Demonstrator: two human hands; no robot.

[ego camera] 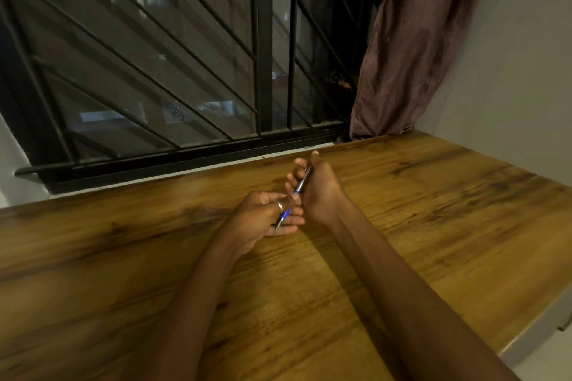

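A slim pen (297, 189) with a clear barrel and blue parts runs slantwise between both my hands, just above the wooden desk (433, 226). My right hand (315, 187) grips its upper, far end with the fingers curled round the barrel and the thumb pointing up. My left hand (266, 216), with a ring on one finger, pinches the lower blue end near the pen's tip. Fingers hide much of the barrel. Both forearms stretch across the desk from the bottom of the view.
A window with black diagonal bars (154, 56) stands right behind the desk's far edge. A brown curtain (411, 49) hangs at the back right corner next to a pale wall (520, 71). The desk's right edge (538, 328) drops off at the lower right.
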